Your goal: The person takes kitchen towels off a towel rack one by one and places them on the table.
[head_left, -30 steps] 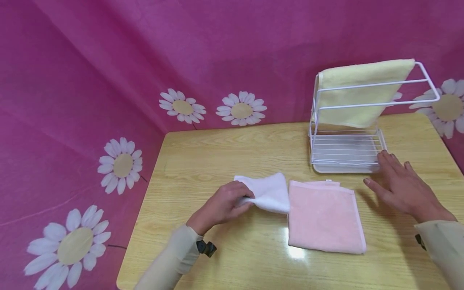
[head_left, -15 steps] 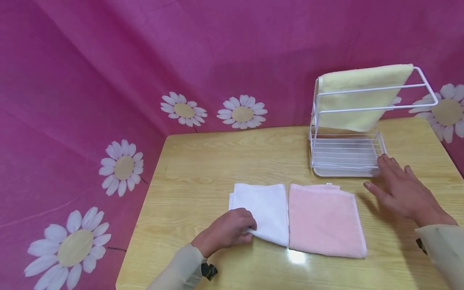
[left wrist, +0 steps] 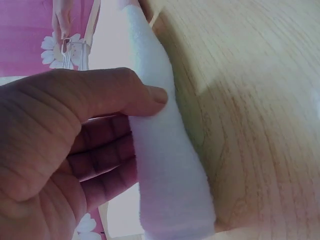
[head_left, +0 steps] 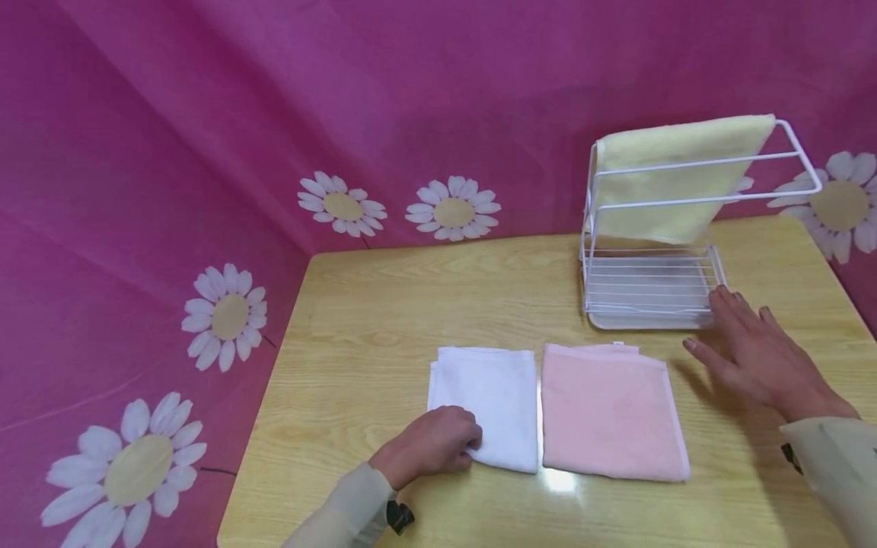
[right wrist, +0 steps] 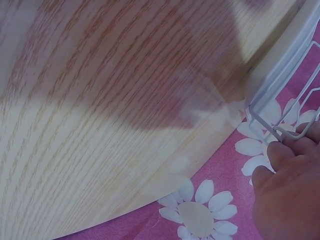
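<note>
A folded white towel (head_left: 500,403) lies flat on the table, its lower-left part under my left hand (head_left: 433,443). In the left wrist view, the thumb and fingers of that hand (left wrist: 75,125) pinch the towel's folded near edge (left wrist: 167,165). Just right of it, a narrow gap away, is a folded pink towel (head_left: 613,415). My right hand (head_left: 770,365) has its fingers extended, with fingertips at the front right corner of a white wire rack (head_left: 706,202); whether they press on it I cannot tell.
A yellow towel (head_left: 678,183) hangs over the rack's upper bars. Beneath the rack's wire shelf is a white drip tray (head_left: 644,323). The wooden table (head_left: 342,335) ends at a magenta cloth backdrop (head_left: 384,99) with daisies.
My left hand has brought the white towel's raised edge down toward me, so the towel now lies flat beside the pink one. The right hand has stayed at the rack.
</note>
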A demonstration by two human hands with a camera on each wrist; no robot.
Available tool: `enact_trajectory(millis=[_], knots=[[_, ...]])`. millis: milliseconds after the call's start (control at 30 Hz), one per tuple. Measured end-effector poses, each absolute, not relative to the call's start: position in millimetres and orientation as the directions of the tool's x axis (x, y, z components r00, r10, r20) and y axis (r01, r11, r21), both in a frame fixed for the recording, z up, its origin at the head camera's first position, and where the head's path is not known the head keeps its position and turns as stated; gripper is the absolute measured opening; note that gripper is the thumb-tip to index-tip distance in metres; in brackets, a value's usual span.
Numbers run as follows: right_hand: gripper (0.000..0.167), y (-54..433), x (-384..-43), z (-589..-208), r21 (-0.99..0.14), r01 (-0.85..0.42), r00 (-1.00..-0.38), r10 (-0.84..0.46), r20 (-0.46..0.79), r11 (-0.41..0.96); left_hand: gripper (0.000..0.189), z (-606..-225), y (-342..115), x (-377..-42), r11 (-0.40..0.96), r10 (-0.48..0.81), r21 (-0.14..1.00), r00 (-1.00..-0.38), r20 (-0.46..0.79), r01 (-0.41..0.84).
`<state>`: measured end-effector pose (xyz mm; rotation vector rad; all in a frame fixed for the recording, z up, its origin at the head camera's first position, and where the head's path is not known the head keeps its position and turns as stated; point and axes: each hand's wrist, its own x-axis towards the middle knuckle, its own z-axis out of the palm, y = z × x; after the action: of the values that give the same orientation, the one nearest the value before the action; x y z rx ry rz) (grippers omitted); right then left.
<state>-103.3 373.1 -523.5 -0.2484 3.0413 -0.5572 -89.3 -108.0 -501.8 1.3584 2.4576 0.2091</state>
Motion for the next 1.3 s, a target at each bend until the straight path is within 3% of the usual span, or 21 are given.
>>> enact_trajectory(millis=[833, 1067, 1300], knots=[[0.089, 375, -102, -524, -0.368, -0.159, -0.986, -0.165, 0.017, 0.916, 0.024, -493, -104, -90, 0.566, 0.821, 0.296, -0.494, -0.287, 0.769], [0.091, 374, -103, -525, -0.354, -0.133, -0.99, -0.14, 0.007, 0.926, 0.028, -477, -93, -102, 0.595, 0.803, 0.308, -0.545, -0.24, 0.742], [0.091, 375, -102, -523, -0.356, -0.143, -0.988, -0.152, 0.003, 0.924, 0.026, -458, -81, -115, 0.56, 0.827, 0.332, -0.537, -0.166, 0.759]])
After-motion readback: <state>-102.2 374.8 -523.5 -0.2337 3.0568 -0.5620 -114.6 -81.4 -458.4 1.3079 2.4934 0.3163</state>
